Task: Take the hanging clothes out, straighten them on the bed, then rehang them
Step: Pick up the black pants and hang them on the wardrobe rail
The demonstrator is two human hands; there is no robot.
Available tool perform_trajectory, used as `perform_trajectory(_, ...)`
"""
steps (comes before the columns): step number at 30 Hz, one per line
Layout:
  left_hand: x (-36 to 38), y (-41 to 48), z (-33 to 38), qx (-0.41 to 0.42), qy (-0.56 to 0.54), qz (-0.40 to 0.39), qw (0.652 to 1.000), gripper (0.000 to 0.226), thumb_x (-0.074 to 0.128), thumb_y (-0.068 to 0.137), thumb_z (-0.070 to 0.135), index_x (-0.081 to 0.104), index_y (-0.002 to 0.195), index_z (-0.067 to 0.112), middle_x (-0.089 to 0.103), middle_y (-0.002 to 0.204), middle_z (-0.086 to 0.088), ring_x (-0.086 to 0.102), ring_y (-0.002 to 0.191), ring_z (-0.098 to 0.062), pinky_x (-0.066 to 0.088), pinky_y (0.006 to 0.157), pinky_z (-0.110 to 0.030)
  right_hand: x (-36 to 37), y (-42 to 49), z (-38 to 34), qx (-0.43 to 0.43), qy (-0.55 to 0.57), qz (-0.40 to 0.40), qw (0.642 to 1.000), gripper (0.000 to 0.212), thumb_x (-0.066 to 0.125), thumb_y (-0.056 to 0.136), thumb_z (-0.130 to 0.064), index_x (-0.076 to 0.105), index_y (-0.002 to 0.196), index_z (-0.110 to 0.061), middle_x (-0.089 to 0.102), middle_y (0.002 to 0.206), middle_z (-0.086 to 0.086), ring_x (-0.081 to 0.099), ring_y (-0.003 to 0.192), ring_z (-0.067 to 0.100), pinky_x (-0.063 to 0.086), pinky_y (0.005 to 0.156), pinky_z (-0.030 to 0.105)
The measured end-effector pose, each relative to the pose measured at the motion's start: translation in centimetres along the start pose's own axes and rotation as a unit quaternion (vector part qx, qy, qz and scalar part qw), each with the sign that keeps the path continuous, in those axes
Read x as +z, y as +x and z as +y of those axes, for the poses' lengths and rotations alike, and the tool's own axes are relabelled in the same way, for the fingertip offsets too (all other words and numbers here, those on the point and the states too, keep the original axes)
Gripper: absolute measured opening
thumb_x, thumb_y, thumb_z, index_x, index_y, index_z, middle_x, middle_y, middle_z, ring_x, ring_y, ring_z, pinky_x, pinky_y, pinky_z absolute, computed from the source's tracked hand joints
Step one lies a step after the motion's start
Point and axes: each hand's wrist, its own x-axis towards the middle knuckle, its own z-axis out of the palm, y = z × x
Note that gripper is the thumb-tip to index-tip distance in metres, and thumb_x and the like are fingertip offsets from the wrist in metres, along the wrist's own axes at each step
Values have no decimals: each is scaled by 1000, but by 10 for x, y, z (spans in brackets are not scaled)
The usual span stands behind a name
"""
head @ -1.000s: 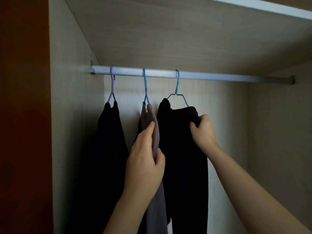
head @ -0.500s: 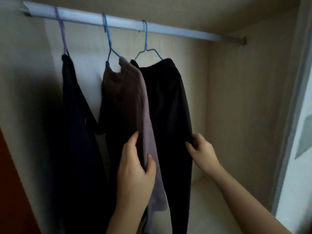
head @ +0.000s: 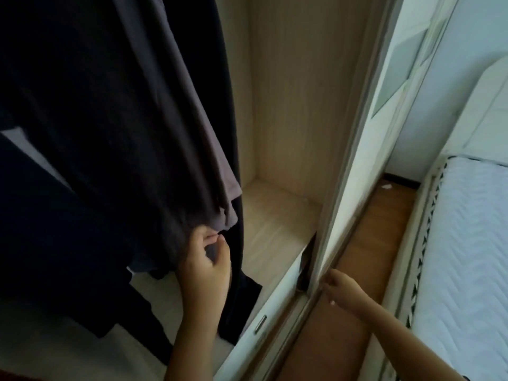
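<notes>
Three garments hang inside the wardrobe; their hangers and the rail are out of frame above. A grey-brown garment [head: 176, 111] hangs in the middle, with black trousers [head: 233, 243] behind it on the right and a dark garment [head: 55, 229] on the left. My left hand [head: 206, 259] pinches the lower hem of the grey-brown garment between thumb and fingers. My right hand [head: 341, 290] is away from the clothes, low at the edge of the sliding door [head: 354, 171], fingers loosely curled, holding nothing.
The wardrobe floor [head: 275, 224] and right inner wall [head: 302, 92] are pale wood. A white bed [head: 467, 257] with a quilted mattress stands at the right, across a strip of brown floor [head: 371, 257]. The door track runs along the wardrobe's front edge.
The view dropped from the rail to the hems. My left hand slid down the grey-brown garment to its hem. My right hand let go of the black trousers and moved right to the door edge.
</notes>
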Motion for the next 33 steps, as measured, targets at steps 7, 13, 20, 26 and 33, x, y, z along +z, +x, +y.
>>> perform_trajectory(7,24,-30,-28,-59,-7,-148,987,22,53,87,5,56,106,16,60,94,10,56,90,1,38,72,-6,26,-59,165,277,154,22,948,15,49,91,-9,56,96,2,58,76,13,56,63,22,39,52,25)
perform_trajectory(13,33,-103,-73,-178,27,-304,935,18,52,89,10,51,101,23,60,91,9,59,92,-15,42,73,-22,59,-108,215,373,240,58,894,17,42,92,-3,46,76,-2,44,58,10,40,45,17,28,43,21)
perform_trajectory(20,7,-173,-101,-135,82,-469,869,21,51,91,13,55,111,11,57,93,5,58,90,-13,40,73,-16,108,-188,219,409,279,144,857,12,45,92,-14,53,90,-6,59,80,11,52,56,20,31,49,22)
perform_trajectory(26,-36,-206,-140,-61,87,-584,805,23,50,91,12,54,114,10,61,100,-2,54,86,-11,36,62,-4,199,-297,187,445,378,244,775,11,42,96,-12,49,103,-9,62,83,11,56,63,22,36,53,26)
perform_trajectory(33,-86,-248,-175,-41,140,-679,720,23,47,93,17,52,115,15,57,93,0,59,90,-15,47,70,-20,266,-420,175,532,349,169,752,17,46,93,-17,52,107,-10,65,98,12,61,71,21,37,57,26)
